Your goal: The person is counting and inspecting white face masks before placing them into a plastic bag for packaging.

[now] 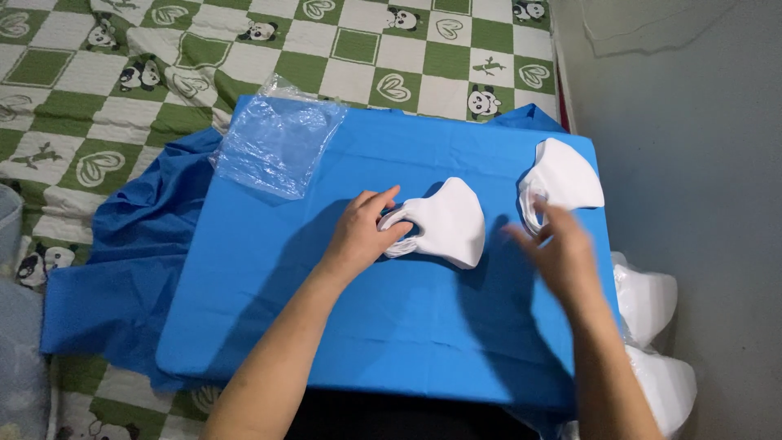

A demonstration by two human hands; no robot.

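Centre of frame: the left hand (358,236) rests on the ear loops of a white face mask (444,222), fingers curled narrowly over them — the mask lies flat on a blue cloth-covered board (326,310). Right of centre, the right hand (558,253) is motion-blurred, fingers loosely spread and holding nothing, just below a second white mask (566,175) at the board's upper right corner. Clear plastic bags (277,143) lie at upper left. More white masks (652,301) sit at the lower right edge — beside the board.
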